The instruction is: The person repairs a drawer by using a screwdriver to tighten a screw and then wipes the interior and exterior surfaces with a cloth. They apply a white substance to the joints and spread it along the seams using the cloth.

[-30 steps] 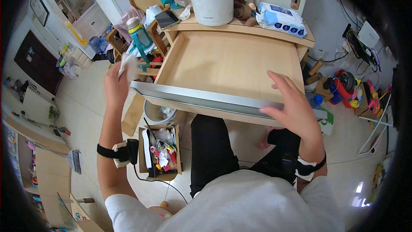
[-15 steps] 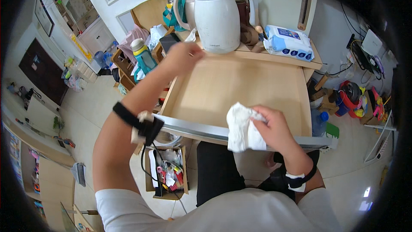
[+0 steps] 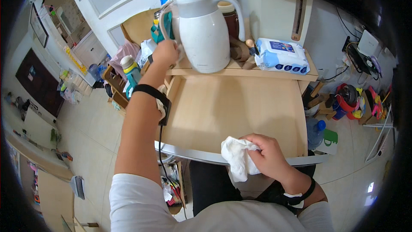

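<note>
Cloth (image 3: 237, 157) is drooping across the drawer front (image 3: 193, 154), likely because the right hand (image 3: 269, 158) is gripping only one side; the left hand (image 3: 166, 53), grip unclear, is hovering near the front-left corner of the counter (image 3: 279, 74).

Head view: left of 2 head-worn fisheye cameras; faces down and forward, near left hand (image 3: 165, 53), right hand (image 3: 267, 154), open drawer (image 3: 236, 111).

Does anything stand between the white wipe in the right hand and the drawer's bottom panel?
Nothing visible, except perhaps the silver front edge, which the crumpled white wipe in the right hand overlaps. The drawer's bottom panel shows directly beyond; the wipe's height above it I cannot tell.
</note>
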Demonstrator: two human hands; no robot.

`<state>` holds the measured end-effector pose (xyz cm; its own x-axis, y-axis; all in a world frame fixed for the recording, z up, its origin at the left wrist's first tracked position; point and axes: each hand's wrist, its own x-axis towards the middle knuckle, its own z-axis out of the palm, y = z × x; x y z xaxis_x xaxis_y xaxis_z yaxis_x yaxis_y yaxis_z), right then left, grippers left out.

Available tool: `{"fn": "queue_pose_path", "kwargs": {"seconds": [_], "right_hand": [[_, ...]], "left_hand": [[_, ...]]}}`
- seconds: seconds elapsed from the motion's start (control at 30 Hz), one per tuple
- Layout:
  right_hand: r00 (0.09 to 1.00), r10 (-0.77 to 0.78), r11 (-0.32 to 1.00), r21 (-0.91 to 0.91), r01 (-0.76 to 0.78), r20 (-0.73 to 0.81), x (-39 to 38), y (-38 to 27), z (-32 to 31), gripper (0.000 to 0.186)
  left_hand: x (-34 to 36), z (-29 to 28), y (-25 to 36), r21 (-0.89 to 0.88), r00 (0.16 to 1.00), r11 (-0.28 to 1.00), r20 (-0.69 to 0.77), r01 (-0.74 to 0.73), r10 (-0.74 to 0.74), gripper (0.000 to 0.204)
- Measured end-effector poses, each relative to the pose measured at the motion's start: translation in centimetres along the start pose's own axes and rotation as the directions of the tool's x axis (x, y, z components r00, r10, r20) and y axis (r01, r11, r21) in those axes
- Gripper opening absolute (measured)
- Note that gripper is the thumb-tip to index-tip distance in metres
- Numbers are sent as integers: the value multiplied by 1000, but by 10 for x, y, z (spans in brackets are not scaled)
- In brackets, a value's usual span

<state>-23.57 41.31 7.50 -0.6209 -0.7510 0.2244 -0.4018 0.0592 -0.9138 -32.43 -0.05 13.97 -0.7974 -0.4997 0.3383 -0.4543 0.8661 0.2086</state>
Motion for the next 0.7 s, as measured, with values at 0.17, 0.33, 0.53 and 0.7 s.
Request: {"fn": "queue_pose_path", "kwargs": {"seconds": [0.17,0.33,0.53,0.7], "right_hand": [[995,58,993,104,-49,-82,-5,14,9,26],[983,24,966,258,25,-185,-8,1,22,22],[997,20,943,332,4,-68,-5,-23,64,18],[995,-38,904,427,-7,96,5,-23,87,16]], "left_hand": [[-41,-66,-25,-410,976,908,-219,-86,-6,24],[-185,-111,-26,-748,983,643,-178,-162,41,17],[-372,-71,-71,-894,931,442,-93,78,-353,11],[-449,7,-94,-994,711,-18,89,107,-698,12]]}}
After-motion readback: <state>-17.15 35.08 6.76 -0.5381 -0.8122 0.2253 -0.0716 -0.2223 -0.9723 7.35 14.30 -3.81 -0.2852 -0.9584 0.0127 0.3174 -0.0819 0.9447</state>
